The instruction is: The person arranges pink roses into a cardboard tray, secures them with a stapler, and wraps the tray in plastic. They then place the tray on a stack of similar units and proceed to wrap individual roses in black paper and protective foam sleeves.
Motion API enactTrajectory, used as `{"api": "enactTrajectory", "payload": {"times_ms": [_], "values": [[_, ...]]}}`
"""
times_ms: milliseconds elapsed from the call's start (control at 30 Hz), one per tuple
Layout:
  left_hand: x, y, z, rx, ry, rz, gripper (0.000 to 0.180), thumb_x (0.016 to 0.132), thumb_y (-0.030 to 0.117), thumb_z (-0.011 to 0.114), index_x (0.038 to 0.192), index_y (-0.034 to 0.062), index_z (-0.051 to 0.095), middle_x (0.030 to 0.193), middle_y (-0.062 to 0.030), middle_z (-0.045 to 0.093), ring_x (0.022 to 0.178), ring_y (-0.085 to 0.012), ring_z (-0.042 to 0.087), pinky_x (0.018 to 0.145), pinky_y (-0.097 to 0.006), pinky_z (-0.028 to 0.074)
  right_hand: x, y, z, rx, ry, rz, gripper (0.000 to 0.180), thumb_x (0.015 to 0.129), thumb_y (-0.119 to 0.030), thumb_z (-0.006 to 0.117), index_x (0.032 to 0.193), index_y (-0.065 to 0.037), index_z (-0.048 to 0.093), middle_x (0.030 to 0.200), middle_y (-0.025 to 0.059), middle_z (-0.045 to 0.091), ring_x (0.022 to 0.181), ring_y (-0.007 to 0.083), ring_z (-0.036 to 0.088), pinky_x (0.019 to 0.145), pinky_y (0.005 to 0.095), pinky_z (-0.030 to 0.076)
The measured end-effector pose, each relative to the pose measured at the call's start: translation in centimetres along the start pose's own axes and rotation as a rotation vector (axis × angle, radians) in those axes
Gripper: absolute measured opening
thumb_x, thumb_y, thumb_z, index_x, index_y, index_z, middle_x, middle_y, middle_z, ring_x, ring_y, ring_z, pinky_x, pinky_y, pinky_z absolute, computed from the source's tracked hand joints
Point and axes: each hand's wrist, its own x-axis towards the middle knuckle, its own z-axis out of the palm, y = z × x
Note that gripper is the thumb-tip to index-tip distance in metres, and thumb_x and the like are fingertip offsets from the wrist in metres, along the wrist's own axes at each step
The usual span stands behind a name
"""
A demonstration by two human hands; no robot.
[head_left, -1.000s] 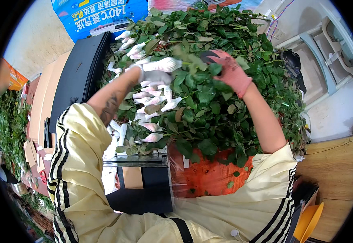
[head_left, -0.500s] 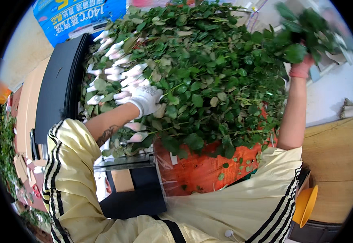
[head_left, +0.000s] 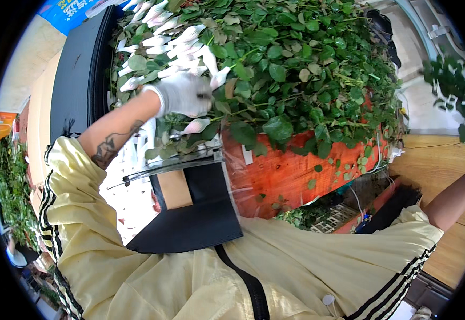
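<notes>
1. Head view. Left hand [head_left: 183,94], in a white glove, lies on the heap of rose stems, fingers curled around a stem among the wrapped buds; the grip looks closed, though leaves hide the fingertips.
2. Left forearm bare, with a dark tattoo, sleeve of a pale yellow jacket [head_left: 152,277] with black stripes pushed up to the elbow.
3. Right hand is out of the picture: only the right forearm shows, running up toward the right rim. Cannot tell whether that hand is open or closed, or what it holds.
4. A leafy sprig [head_left: 454,88] hangs at the right rim, well apart from the heap; what carries it is not visible.
5. Rose stems [head_left: 296,69] form a dense green mass filling the top middle, piled over an orange crate [head_left: 291,173] covered in clear film.
6. Buds in white net sleeves [head_left: 182,42] cluster at the heap's left end, just beside and under the gloved hand, along the edge of a black bench [head_left: 75,85].
7. A black folder-like holder with a brown card panel [head_left: 190,208] sits below the hand, against the crate's left end.
8. Wooden surface [head_left: 446,165] lies right of the crate. More greenery [head_left: 11,186] at far left rim.
</notes>
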Motion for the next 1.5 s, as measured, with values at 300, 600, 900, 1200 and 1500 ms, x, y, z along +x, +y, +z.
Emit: {"api": "enactTrajectory", "payload": {"times_ms": [300, 600, 900, 1200, 1500], "values": [[-0.3, 2.9, 4.2, 0.513, -0.174, 0.075, 0.037, 0.065, 0.025, 0.063, 0.099, 0.0095, 0.065, 0.103, -0.0123, 0.063, 0.098, -0.0292, 0.059, 0.079, -0.041, 0.049, -5.4, -6.4, 10.2, 0.107, -0.424, -0.252, 0.057, 0.074, -0.017, 0.063, 0.127, 0.001, 0.051, 0.126, 0.0183, 0.056, 0.112, 0.0332, 0.056, 0.098, 0.0392, 0.042], [0.8, -0.7, 0.4, 0.879, 0.395, 0.065, 0.040, 0.078, 0.013, 0.060, 0.118, 0.0164, 0.060, 0.109, -0.0052, 0.057, 0.094, -0.0236, 0.059, 0.081, -0.038, 0.048, -8.2, -6.9, 12.3, -0.049, -0.747, -0.327, 0.058, 0.073, -0.026, 0.066, 0.124, -0.002, 0.053, 0.125, 0.0194, 0.055, 0.109, 0.0389, 0.055, 0.093, 0.0427, 0.044], [-1.2, -1.2, 5.3, 0.715, 0.270, 0.188, 0.007, 0.075, 0.019, 0.059, 0.072, 0.0160, 0.065, 0.096, -0.0044, 0.055, 0.094, -0.0224, 0.053, 0.082, -0.034, 0.045, -7.5, -3.6, 8.7, -0.183, -0.446, -0.153, 0.050, 0.075, -0.005, 0.062, 0.124, 0.000, 0.053, 0.115, 0.0192, 0.061, 0.104, 0.0382, 0.059, 0.090, 0.0401, 0.048], [-1.0, 2.5, 2.9, 0.551, 0.095, 0.139, 0.029, 0.066, 0.029, 0.067, 0.088, 0.0116, 0.068, 0.108, -0.0133, 0.054, 0.106, -0.0325, 0.049, 0.088, -0.046, 0.042, -9.5, -5.4, 8.0, -0.193, -0.474, -0.171, 0.049, 0.075, -0.006, 0.064, 0.123, 0.002, 0.054, 0.120, 0.0199, 0.059, 0.107, 0.0354, 0.060, 0.092, 0.0401, 0.047], [-0.7, -0.1, -3.2, -0.809, -0.291, -0.092, 0.038, 0.088, 0.022, 0.063, 0.118, -0.0010, 0.057, 0.088, -0.0129, 0.068, 0.063, -0.0180, 0.066, 0.053, -0.028, 0.055, -10.8, -11.2, 15.3, 0.295, -0.762, -0.248, 0.071, 0.066, -0.012, 0.069, 0.133, -0.007, 0.047, 0.130, 0.0170, 0.051, 0.122, 0.0332, 0.047, 0.102, 0.0404, 0.038]]}}
